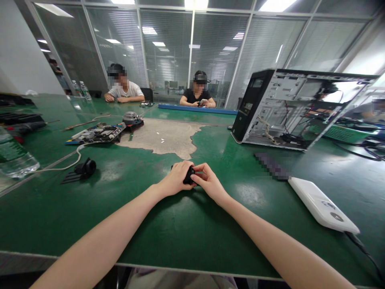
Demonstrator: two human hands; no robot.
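Both hands meet over the green table (186,224), around a small black object (189,175) whose kind I cannot make out. My left hand (178,176) wraps over it from the left, its back hiding much of the object. From the right, my right hand (208,181) pinches its near side between thumb and fingers. Beyond the hands lies a bare beige patch (168,136) in the green surface. A black part with several prongs (84,167) rests off to the left.
An open computer case (255,106) stands at right, near a green basket (345,133). A white power bank (323,204) with a cable lies nearer. A circuit board (99,134) and a water bottle (16,154) are at left. Two people sit across the table.
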